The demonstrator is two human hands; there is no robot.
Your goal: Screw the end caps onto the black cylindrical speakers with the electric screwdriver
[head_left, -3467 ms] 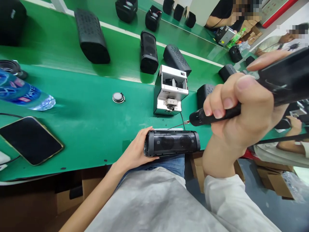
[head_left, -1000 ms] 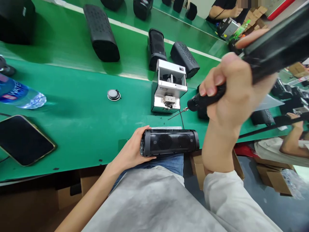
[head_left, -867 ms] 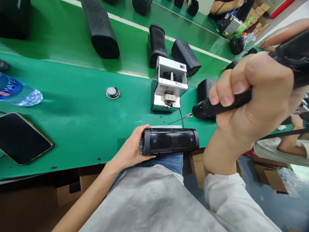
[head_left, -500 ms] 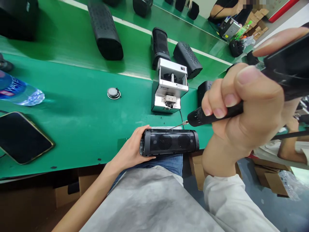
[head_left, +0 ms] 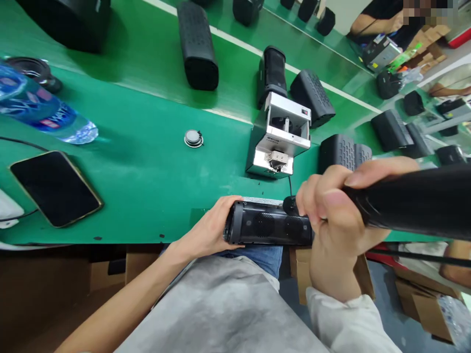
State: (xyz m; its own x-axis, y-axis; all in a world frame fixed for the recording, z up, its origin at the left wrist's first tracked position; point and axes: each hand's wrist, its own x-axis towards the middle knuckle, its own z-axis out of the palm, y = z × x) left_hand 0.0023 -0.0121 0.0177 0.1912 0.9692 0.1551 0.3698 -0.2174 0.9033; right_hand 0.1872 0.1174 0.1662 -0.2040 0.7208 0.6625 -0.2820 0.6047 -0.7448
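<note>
A black cylindrical speaker body (head_left: 267, 228) lies on its side at the near edge of the green bench (head_left: 147, 186), over my lap. My left hand (head_left: 209, 228) grips its left end. My right hand (head_left: 336, 220) is shut on a black electric screwdriver (head_left: 412, 201), whose nose comes down onto the speaker's upper right part; the bit itself is hidden by my fingers. Just behind the speaker stands a small silver screw feeder box (head_left: 281, 137).
A phone (head_left: 55, 186) and a water bottle (head_left: 40, 110) lie at the left, a small round driver (head_left: 193, 138) mid-bench. Several black speaker housings (head_left: 196, 46) sit on the conveyor belt behind. Another person (head_left: 390, 22) works at the far right. Cardboard boxes (head_left: 423, 301) stand below the bench.
My right hand has brought the screwdriver down from in front of the feeder box onto the speaker. The view has shifted to the left. My left hand still holds the speaker's end.
</note>
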